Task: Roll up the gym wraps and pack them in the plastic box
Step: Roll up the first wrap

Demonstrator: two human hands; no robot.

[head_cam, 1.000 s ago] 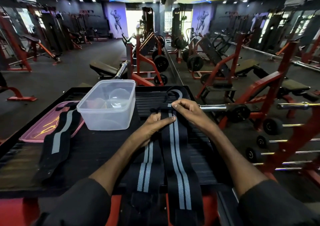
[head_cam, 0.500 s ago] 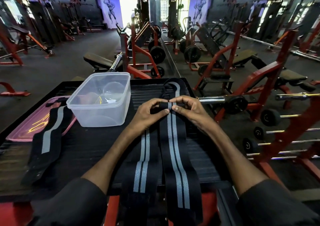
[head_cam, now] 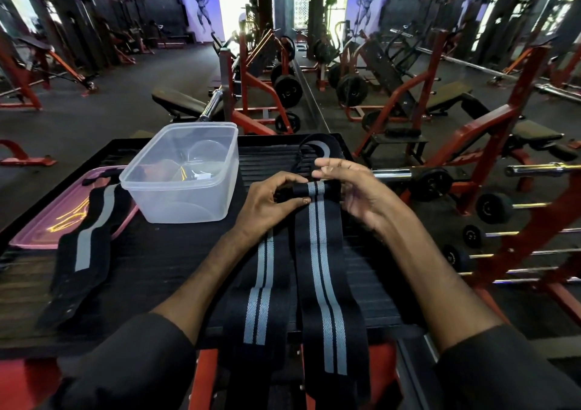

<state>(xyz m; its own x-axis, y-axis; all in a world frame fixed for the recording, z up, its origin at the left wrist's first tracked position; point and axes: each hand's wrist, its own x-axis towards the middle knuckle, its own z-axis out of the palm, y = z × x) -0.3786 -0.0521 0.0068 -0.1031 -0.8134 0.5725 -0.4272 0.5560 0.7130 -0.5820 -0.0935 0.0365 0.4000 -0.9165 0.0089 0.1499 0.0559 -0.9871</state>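
Observation:
A long black wrap with two grey stripes (head_cam: 323, 271) lies lengthwise on the black mat, its near end hanging over the front edge. Its far end is rolled into a small tight coil between my hands. My left hand (head_cam: 270, 204) pinches the coil's left side. My right hand (head_cam: 352, 189) is at the coil's right side, fingers spread and blurred. A second striped wrap (head_cam: 261, 287) lies flat just left of it. Another black wrap with a grey stripe (head_cam: 83, 252) lies at the left. The clear plastic box (head_cam: 185, 202) stands open, left of my hands.
A pink lid (head_cam: 37, 230) lies at the left under the far end of the left wrap. One more wrap (head_cam: 317, 147) curls at the mat's far edge behind my hands. Red gym racks, benches and dumbbells fill the floor beyond and to the right.
The far end of the striped wrap has gone from flat to a small coil, rolled toward me. My right hand's fingers have opened. The camera has tilted down slightly.

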